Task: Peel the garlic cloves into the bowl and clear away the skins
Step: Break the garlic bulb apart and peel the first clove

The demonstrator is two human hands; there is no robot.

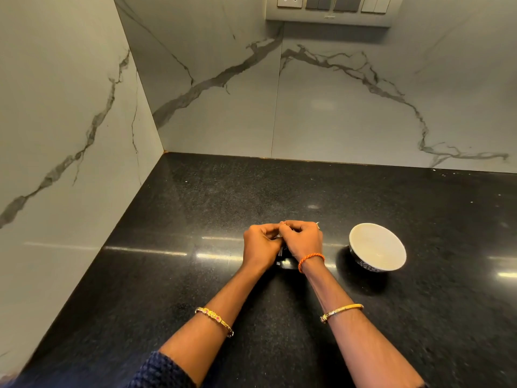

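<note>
Nearest, a dark knitted sleeve [156,371] is pushed up the left forearm; each forearm wears a gold bangle, and an orange thread band [311,260] circles the right wrist. Both arms reach out over the black speckled worktop [167,289]. The left hand [258,245] and right hand [303,240] meet there, fingers curled inward and pinching something small between them — too hidden to make out, so I cannot tell whether it is garlic. Just to the right stands the bowl [377,247], cream inside, dark patterned outside. Behind rises the veined marble wall [335,107] — with a switch panel [330,9] at the top.
</note>
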